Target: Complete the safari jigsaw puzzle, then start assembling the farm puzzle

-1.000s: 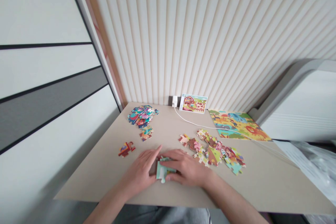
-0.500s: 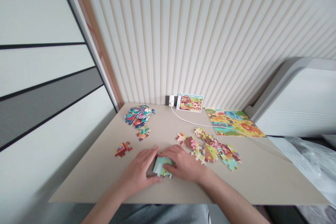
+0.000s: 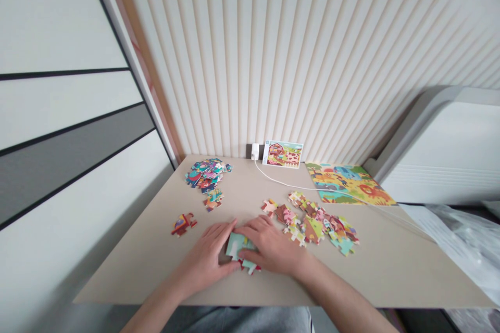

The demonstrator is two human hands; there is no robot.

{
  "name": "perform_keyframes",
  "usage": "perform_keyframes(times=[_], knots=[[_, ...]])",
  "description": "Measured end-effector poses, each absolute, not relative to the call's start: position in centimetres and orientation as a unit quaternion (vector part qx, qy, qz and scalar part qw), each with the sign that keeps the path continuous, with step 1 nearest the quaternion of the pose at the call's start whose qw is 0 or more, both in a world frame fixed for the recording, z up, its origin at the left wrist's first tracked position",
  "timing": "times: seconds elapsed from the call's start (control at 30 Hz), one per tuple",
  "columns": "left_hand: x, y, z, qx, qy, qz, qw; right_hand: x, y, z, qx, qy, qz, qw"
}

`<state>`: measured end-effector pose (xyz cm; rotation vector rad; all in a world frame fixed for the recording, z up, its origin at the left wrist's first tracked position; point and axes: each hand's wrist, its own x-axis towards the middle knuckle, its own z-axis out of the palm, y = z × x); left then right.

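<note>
Near the front edge of the table, a small stack of light-green jigsaw puzzle pieces [image 3: 235, 245] lies between my hands, with a few red bits showing at its lower side. My left hand [image 3: 211, 252] rests along the left side of the stack, fingers stretched out and thumb pointing right beneath it. My right hand [image 3: 267, 244] curls over the stack from the right, its thumb pressed on a piece; part of the stack is hidden under it. Right of this hand is a loose spread of farm-coloured puzzle pieces [image 3: 313, 229].
A heap of darker puzzle pieces [image 3: 207, 173] sits at the back left, with a joined red pair [image 3: 183, 223] nearer. A farm picture card [image 3: 283, 154] leans on the wall beside a white charger [image 3: 255, 152]. Its cable crosses an assembled animal puzzle [image 3: 347, 182].
Under my right thumb, the lower pieces have slid down and right out of the stack, showing red bits. Both hands stay nearly in place.
</note>
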<state>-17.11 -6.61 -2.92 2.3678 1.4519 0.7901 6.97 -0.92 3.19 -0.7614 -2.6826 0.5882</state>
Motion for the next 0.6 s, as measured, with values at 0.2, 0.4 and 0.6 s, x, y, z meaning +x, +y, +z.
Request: perform_keyframes(times=[0.2, 0.4, 0.6], knots=[[-17.2, -7.0, -2.4, 0.805, 0.511, 0.265, 0.144, 11.6, 1.9, 3.7, -0.472, -0.858, 0.089, 0.181], [-16.7, -6.9, -1.8, 0.810, 0.501, 0.263, 0.152, 14.9, 3.2, 2.7, -0.543, -0.828, 0.091, 0.106], [-15.6, -6.9, -1.6, 0.825, 0.479, 0.248, 0.170, 14.9, 3.5, 2.6, -0.536, -0.828, 0.109, 0.122]])
